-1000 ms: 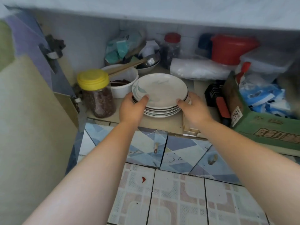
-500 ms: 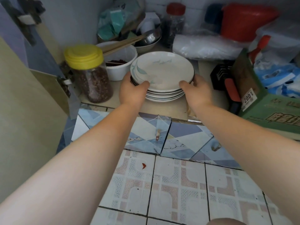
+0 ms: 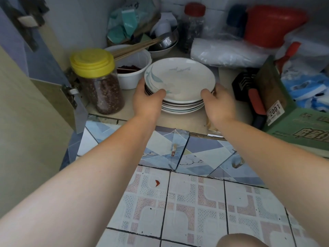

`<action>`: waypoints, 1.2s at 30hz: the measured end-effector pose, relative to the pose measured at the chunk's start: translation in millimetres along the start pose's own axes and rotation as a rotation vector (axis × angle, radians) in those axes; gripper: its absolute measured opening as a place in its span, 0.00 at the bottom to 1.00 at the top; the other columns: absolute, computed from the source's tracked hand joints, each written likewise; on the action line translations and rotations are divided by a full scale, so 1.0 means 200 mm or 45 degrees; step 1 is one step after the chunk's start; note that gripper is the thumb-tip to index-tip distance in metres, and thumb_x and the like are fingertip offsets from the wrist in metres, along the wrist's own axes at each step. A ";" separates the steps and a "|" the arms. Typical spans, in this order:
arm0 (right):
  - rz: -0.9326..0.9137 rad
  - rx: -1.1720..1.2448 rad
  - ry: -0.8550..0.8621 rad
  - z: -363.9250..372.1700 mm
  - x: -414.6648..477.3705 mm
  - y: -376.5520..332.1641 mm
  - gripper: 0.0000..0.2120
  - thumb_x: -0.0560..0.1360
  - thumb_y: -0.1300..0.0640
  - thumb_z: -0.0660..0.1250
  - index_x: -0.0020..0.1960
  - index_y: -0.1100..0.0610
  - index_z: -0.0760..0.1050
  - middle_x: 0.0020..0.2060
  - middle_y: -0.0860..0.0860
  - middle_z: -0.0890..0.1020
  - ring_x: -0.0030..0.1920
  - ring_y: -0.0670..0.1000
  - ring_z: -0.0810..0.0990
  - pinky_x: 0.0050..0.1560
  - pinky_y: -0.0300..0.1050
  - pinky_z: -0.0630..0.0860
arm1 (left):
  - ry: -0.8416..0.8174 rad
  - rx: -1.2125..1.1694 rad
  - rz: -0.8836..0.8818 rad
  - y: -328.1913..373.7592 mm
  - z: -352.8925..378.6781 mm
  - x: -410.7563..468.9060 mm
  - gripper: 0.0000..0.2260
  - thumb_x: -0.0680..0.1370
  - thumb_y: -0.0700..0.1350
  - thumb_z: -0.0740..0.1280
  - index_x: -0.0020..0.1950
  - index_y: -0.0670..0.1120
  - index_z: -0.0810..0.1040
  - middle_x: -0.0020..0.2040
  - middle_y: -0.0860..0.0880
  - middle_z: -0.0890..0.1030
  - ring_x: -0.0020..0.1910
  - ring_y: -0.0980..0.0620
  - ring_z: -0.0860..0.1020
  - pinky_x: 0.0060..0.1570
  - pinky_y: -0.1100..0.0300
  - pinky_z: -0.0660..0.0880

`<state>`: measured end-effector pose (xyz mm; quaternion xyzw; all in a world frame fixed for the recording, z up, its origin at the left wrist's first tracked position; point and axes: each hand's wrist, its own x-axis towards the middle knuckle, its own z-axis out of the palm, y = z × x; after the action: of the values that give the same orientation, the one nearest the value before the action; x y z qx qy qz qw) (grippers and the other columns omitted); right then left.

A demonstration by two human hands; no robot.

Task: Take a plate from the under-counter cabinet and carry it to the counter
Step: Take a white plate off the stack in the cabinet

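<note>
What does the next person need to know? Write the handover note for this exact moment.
Left hand: gripping the left rim of the top plate, thumb on top.
Right hand: gripping its right rim the same way.
The top plate sits on the plate stack inside the open under-counter cabinet, between the yellow-lidded jar and the green box. Whether it has lifted clear of the stack cannot be told.
Done: cabinet open, plate grasped.
Left: lift it off without dragging the others, draw it out, carry it to the counter, which is out of view.
</note>
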<state>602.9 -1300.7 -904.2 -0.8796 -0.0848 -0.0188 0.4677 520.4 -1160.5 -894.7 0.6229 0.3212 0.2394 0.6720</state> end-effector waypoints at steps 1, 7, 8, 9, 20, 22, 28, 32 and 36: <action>0.009 -0.007 -0.009 0.00 0.00 0.00 0.23 0.67 0.46 0.57 0.55 0.58 0.75 0.55 0.58 0.79 0.55 0.58 0.76 0.50 0.47 0.72 | -0.009 -0.006 0.008 0.00 -0.01 0.00 0.25 0.72 0.37 0.67 0.69 0.49 0.72 0.53 0.56 0.76 0.55 0.55 0.76 0.57 0.61 0.73; 0.007 -0.055 -0.009 -0.01 -0.02 0.00 0.19 0.72 0.48 0.58 0.59 0.55 0.74 0.60 0.55 0.77 0.57 0.57 0.75 0.50 0.46 0.70 | -0.063 -0.062 0.022 0.02 -0.03 -0.02 0.25 0.73 0.36 0.65 0.70 0.51 0.71 0.54 0.58 0.76 0.54 0.58 0.75 0.55 0.64 0.72; 0.003 -0.045 -0.002 -0.01 -0.03 0.00 0.19 0.71 0.48 0.58 0.58 0.54 0.74 0.59 0.55 0.77 0.56 0.57 0.76 0.49 0.45 0.69 | -0.077 -0.074 0.020 0.01 -0.03 -0.02 0.25 0.73 0.36 0.65 0.70 0.51 0.70 0.55 0.58 0.76 0.54 0.58 0.75 0.53 0.65 0.72; 0.002 -0.029 0.003 -0.01 -0.03 0.00 0.19 0.70 0.48 0.58 0.57 0.54 0.74 0.59 0.54 0.77 0.56 0.56 0.76 0.48 0.44 0.68 | -0.085 -0.086 0.021 0.01 -0.04 -0.02 0.26 0.74 0.36 0.65 0.70 0.52 0.70 0.55 0.58 0.76 0.55 0.58 0.75 0.53 0.66 0.72; 0.025 0.177 0.009 -0.04 -0.11 -0.07 0.21 0.70 0.49 0.57 0.61 0.48 0.73 0.60 0.51 0.77 0.57 0.53 0.75 0.50 0.46 0.68 | -0.087 -0.199 0.055 0.04 -0.08 -0.06 0.25 0.72 0.33 0.64 0.68 0.50 0.72 0.60 0.55 0.79 0.55 0.58 0.78 0.48 0.73 0.75; 0.025 0.208 0.021 -0.06 -0.13 -0.10 0.22 0.69 0.49 0.57 0.62 0.48 0.73 0.61 0.51 0.77 0.58 0.53 0.75 0.50 0.45 0.68 | -0.086 -0.225 0.058 0.06 -0.08 -0.09 0.25 0.72 0.33 0.64 0.68 0.49 0.73 0.58 0.55 0.79 0.53 0.60 0.78 0.46 0.76 0.74; -0.023 0.269 -0.021 -0.17 -0.24 -0.16 0.25 0.69 0.50 0.58 0.67 0.47 0.70 0.63 0.50 0.76 0.60 0.51 0.75 0.52 0.44 0.69 | -0.103 -0.277 0.056 0.14 -0.12 -0.22 0.23 0.72 0.29 0.62 0.64 0.48 0.74 0.56 0.53 0.80 0.51 0.60 0.78 0.51 0.72 0.75; -0.106 0.275 -0.034 -0.25 -0.33 -0.18 0.26 0.70 0.51 0.58 0.69 0.47 0.68 0.65 0.50 0.75 0.58 0.49 0.74 0.53 0.44 0.69 | -0.132 -0.311 0.054 0.15 -0.14 -0.32 0.24 0.72 0.29 0.62 0.66 0.47 0.73 0.62 0.51 0.79 0.61 0.52 0.77 0.64 0.54 0.73; -0.116 0.367 -0.074 -0.32 -0.41 -0.17 0.25 0.69 0.54 0.59 0.66 0.46 0.70 0.62 0.51 0.77 0.59 0.49 0.76 0.56 0.47 0.73 | -0.124 -0.269 0.020 0.15 -0.15 -0.40 0.26 0.72 0.31 0.64 0.68 0.49 0.73 0.64 0.51 0.78 0.62 0.51 0.76 0.66 0.49 0.72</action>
<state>519.7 -1345.3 -849.4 -0.7989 -0.1401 -0.0023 0.5850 445.3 -1194.5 -855.7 0.5619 0.2562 0.2465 0.7469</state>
